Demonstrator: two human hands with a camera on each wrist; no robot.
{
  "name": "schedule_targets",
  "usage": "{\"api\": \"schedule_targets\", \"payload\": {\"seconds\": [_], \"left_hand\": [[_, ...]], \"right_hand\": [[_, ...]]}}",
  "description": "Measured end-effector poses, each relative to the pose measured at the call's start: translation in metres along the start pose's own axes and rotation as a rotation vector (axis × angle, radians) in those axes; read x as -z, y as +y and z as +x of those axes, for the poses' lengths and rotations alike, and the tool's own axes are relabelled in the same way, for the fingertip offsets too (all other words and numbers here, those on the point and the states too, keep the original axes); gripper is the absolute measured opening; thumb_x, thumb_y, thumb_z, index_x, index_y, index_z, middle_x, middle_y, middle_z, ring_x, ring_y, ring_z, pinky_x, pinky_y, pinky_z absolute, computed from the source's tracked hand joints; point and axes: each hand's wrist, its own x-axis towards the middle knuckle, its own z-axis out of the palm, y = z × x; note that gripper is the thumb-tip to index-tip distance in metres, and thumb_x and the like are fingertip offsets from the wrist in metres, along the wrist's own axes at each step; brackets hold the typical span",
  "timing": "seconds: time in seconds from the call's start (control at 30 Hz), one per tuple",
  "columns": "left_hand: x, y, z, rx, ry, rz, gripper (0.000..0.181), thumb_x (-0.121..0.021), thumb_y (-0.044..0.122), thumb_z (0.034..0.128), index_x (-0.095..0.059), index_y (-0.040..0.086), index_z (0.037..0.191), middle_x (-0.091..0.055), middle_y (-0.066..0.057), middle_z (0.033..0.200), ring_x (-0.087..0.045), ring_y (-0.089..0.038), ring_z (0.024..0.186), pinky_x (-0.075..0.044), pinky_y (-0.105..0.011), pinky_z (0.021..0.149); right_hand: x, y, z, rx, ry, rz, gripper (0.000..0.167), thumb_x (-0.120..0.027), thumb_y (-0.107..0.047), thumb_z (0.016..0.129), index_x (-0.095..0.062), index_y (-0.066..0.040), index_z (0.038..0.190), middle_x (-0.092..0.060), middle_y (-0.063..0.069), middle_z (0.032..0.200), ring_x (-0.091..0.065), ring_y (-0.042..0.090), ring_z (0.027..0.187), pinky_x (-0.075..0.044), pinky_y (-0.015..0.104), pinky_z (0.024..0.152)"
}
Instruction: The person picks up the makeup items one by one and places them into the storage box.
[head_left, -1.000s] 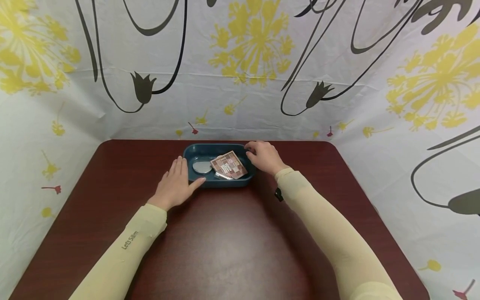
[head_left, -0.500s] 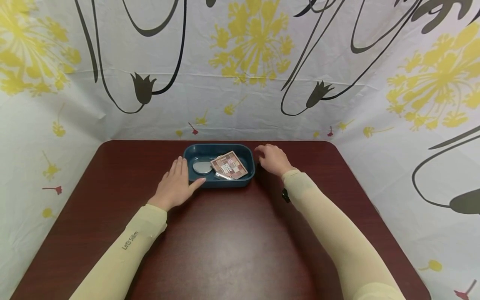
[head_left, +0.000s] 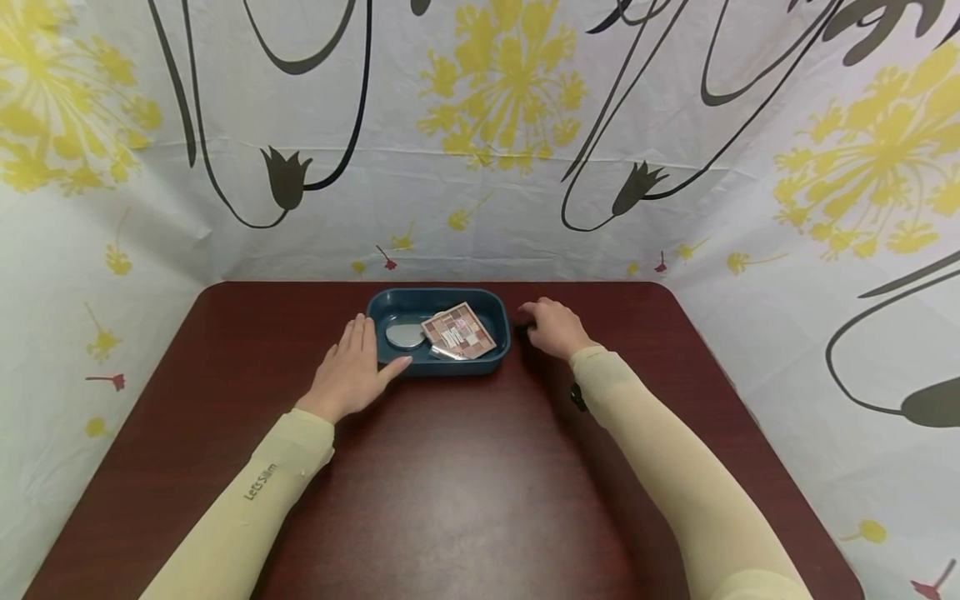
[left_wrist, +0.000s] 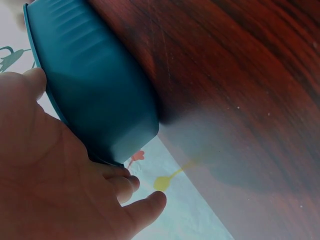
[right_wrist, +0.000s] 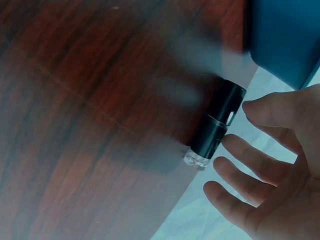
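In the head view, a teal tray (head_left: 438, 367) stands near the back of the table. Inside it are a round silvery mirror-like disc (head_left: 405, 335), a checkered makeup palette (head_left: 459, 331) and a small silvery item (head_left: 448, 353), partly under the palette. My left hand (head_left: 347, 371) rests on the tray's left end with fingers straight and thumb along the near rim. To the tray's right, my right hand (head_left: 557, 328) hovers around a black lipstick-like tube (right_wrist: 218, 119) with a clear end, lying on the table. Its thumb and fingers are loosely bent close beside the tube; contact is unclear.
The dark red-brown table (head_left: 450, 483) spreads in front of the tray. A patterned cloth (head_left: 480, 208) hangs close behind the table and along both sides. Some small black thing (head_left: 577, 397) shows at the underside of the right wrist.
My right hand has left the tray's right rim, moved right and lowered to the table by the black tube. The left hand and tray stay still.
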Motion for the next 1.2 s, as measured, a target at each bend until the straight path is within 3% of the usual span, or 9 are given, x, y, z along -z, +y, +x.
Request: {"api": "schedule_targets", "payload": {"seconds": [0.27, 0.6, 1.2], "left_hand": [[-0.001, -0.001, 0.000, -0.002, 0.006, -0.001, 0.110, -0.035, 0.078, 0.0933, -0.003, -0.005, 0.158, 0.000, -0.025, 0.165, -0.003, -0.041, 0.152, -0.018, -0.062, 0.116], [-0.001, -0.001, 0.001, 0.002, 0.008, 0.005, 0.109, -0.037, 0.076, 0.0945, -0.002, -0.006, 0.158, 0.001, -0.025, 0.165, -0.002, -0.041, 0.152, -0.019, -0.061, 0.117], [-0.003, -0.001, 0.001, 0.001, 0.015, 0.005, 0.110, -0.035, 0.077, 0.0938, -0.003, -0.005, 0.158, 0.000, -0.025, 0.166, -0.003, -0.040, 0.152, -0.020, -0.060, 0.117]], "right_hand": [[-0.008, 0.004, -0.003, 0.032, 0.037, -0.052, 0.040, -0.066, -0.009, 0.094, -0.066, -0.011, 0.134, -0.063, 0.013, 0.117, -0.062, 0.032, 0.102, -0.055, 0.050, 0.081], [-0.010, 0.005, -0.004, 0.064, 0.101, -0.127, 0.029, -0.074, -0.010, 0.091, -0.074, -0.017, 0.119, -0.064, 0.008, 0.105, -0.061, 0.031, 0.099, -0.056, 0.051, 0.074], [-0.015, 0.006, 0.000, 0.100, 0.159, -0.160, 0.024, -0.080, -0.016, 0.088, -0.075, -0.018, 0.112, -0.065, 0.007, 0.096, -0.063, 0.029, 0.091, -0.056, 0.049, 0.071]]}}
